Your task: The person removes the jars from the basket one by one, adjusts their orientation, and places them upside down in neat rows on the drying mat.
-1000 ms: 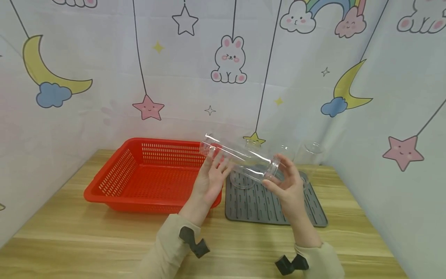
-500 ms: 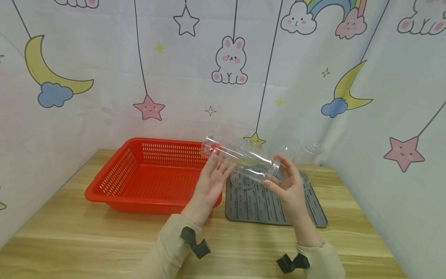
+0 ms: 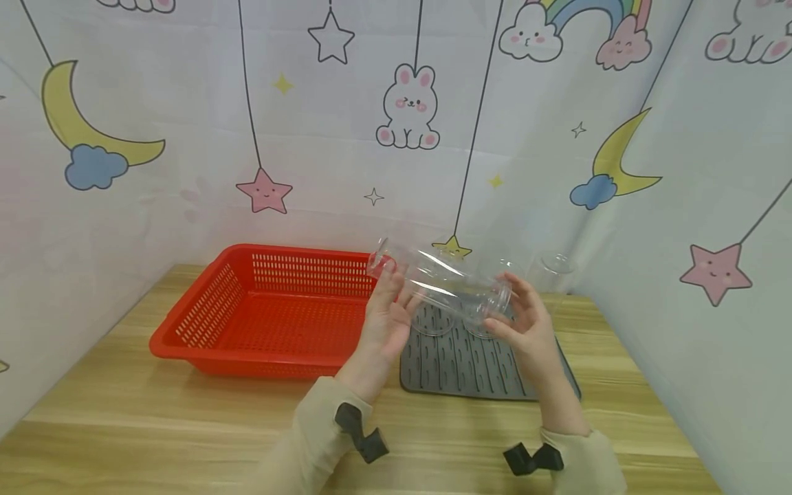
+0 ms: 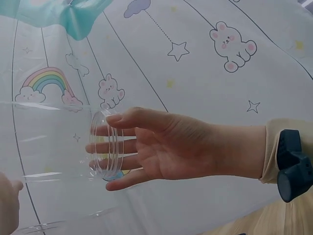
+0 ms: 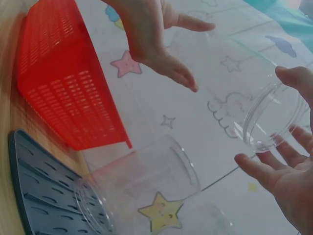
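Note:
A tall clear jar with a ridged neck is held aloft on a slant, its neck end lower and to the right. My right hand grips the neck, thumb on the near side; in the left wrist view the fingers of this right hand show through the clear wall. My left hand holds the other end between thumb and fingers. In the right wrist view that left hand has its thumb and fingers spread to either side of the jar. Only a bit of the left hand enters the left wrist view.
A red plastic basket stands on the wooden table at the left. To its right lies a grey ridged drying mat. Several clear containers, including a tall one, stand on or behind the mat. A patterned curtain hangs behind.
Both hands have shifted slightly to the right with the jar between them. The basket and mat have not moved.

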Tool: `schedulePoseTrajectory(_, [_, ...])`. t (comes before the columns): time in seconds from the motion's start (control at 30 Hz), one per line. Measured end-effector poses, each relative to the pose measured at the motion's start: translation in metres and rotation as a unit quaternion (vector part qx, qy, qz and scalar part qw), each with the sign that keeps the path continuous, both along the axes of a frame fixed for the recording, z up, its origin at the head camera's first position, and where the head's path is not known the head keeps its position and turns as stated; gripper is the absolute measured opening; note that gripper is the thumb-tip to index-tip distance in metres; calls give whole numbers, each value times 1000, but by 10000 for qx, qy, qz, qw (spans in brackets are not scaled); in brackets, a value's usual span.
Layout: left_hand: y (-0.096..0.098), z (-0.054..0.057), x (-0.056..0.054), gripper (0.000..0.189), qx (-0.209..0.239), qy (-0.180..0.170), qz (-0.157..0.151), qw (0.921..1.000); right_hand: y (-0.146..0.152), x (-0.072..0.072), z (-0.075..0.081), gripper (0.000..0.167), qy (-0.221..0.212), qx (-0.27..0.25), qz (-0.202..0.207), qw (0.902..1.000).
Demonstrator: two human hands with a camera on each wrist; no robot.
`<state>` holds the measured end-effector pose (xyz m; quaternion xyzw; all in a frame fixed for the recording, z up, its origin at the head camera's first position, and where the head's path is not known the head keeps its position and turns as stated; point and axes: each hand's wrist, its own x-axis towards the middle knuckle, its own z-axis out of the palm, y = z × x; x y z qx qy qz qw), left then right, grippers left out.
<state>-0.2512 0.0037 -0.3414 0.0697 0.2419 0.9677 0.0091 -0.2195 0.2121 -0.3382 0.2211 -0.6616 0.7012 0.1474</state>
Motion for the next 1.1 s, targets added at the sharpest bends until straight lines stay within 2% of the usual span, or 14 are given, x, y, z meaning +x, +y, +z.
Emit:
schedulePoseTrajectory(0.13, [10, 4, 2, 129, -100, -39, 259, 9996, 10, -1, 3, 68, 79, -176, -94, 9998])
schedulePoseTrajectory(0.2, [14, 7, 3, 126, -67, -58, 352, 9993, 17, -2, 5, 65, 225, -406, -170, 9988])
schedulePoseTrajectory(0.27, [19, 9, 4, 115, -55, -54, 436, 9990, 25, -2, 6, 58, 409, -835, -175, 9955])
schedulePoseTrajectory(0.4, [28, 12, 7, 81, -231, 73, 563, 9981, 46, -1, 10, 43, 747, -1848, -219, 9797])
schedulePoseTrajectory(0.47, [32, 13, 8, 68, -417, 209, 607, 9971, 58, -1, 10, 36, 810, -2284, -388, 9694])
schedulePoseTrajectory(0.6, [43, 13, 10, 60, -827, 416, 688, 9933, 82, -4, 6, 29, 489, -2722, -1176, 9538])
schedulePoseTrajectory(0.7, [52, 12, 11, 62, -1072, 508, 735, 9902, 100, -8, -2, 26, -124, -2676, -1714, 9481])
schedulePoseTrajectory(0.77, [59, 11, 12, 66, -1172, 550, 719, 9890, 111, -10, -10, 25, -514, -2485, -1806, 9503])
schedulePoseTrajectory(0.97, [82, 5, 12, 73, -1532, 800, 542, 9835, 145, -15, -42, 29, -1275, -1639, -1362, 9687])
schedulePoseTrajectory(1.1, [98, 1, 14, 76, -1792, 898, 422, 9788, 162, -19, -64, 32, -1770, -1278, -1032, 9704])
